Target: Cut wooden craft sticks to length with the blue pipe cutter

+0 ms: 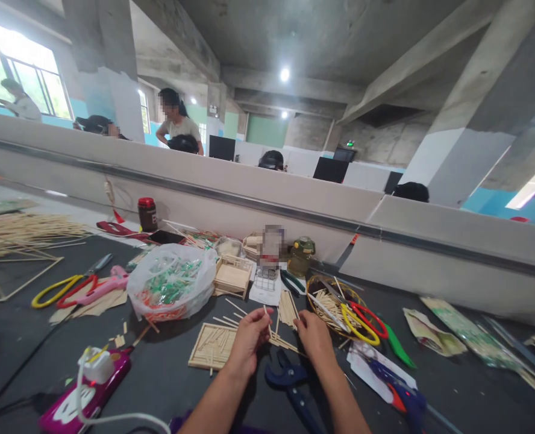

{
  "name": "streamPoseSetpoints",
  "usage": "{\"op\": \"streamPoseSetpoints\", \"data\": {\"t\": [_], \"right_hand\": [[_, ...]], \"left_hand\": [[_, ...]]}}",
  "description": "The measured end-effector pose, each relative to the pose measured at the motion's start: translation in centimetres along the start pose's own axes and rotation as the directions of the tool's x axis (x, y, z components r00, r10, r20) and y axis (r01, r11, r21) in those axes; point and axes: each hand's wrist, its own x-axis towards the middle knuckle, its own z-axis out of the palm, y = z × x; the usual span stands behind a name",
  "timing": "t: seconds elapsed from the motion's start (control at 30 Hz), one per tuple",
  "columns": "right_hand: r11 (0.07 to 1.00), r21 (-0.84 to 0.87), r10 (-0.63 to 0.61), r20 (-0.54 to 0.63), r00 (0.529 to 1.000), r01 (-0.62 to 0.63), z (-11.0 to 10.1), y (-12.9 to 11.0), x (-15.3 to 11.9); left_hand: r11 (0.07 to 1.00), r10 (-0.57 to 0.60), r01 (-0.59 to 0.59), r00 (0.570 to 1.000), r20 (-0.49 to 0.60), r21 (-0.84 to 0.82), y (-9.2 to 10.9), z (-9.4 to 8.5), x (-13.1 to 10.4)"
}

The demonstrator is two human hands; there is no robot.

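Near the middle of the dark table, my left hand point(252, 339) pinches a thin wooden stick point(264, 311) that pokes up between its fingertips. My right hand point(313, 336) is at the right, its fingers bent over the ends of thin sticks; whether it grips one is unclear. Between and behind the hands lie loose sticks point(287, 307). A flat wooden panel point(206, 345) with short sticks on it sits left of my left hand. Below the hands rest dark blue cutters point(290, 377). A round basket of short sticks point(329, 308) stands just behind my right hand.
A white plastic bag point(172, 282), small wooden frame point(232, 276), scissors point(75, 289) and a purple power strip point(89, 392) lie left. At the right are red-and-yellow scissors point(364, 322) and a blue glue gun point(398, 386). People and monitors show beyond the partition point(249, 187).
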Motion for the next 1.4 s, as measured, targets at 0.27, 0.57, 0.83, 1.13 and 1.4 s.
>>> {"op": "streamPoseSetpoints", "data": {"t": [0.27, 0.57, 0.83, 1.13, 1.4], "right_hand": [[0.829, 0.559, -0.135, 0.170, 0.976, 0.017, -0.6, -2.0, -3.2], [0.787, 0.617, -0.104, 0.153, 0.983, -0.013, 0.7, -3.0, -4.3], [0.783, 0.623, -0.084, 0.105, 0.991, 0.000, -1.0, -1.1, -3.6], [0.850, 0.518, 0.189, -0.135, 0.973, -0.093, -3.3, 3.9, -2.0], [0.971, 0.116, 0.237, -0.347, 0.907, -0.209, -5.5, 6.4, 0.4]], "left_hand": [[0.997, 0.070, -0.071, 0.997, 0.039, 0.038, -0.1, 0.4, -0.4], [0.990, 0.106, -0.108, 0.994, 0.029, 0.092, 0.1, 0.4, -0.4], [0.999, 0.038, -0.038, 0.999, -0.020, 0.017, 0.4, 0.6, -0.7], [0.986, 0.127, -0.144, 0.974, -0.190, -0.080, 1.2, -0.7, 0.3], [0.970, 0.219, -0.236, 0.953, -0.210, -0.060, 1.2, -1.0, 0.6]]}}
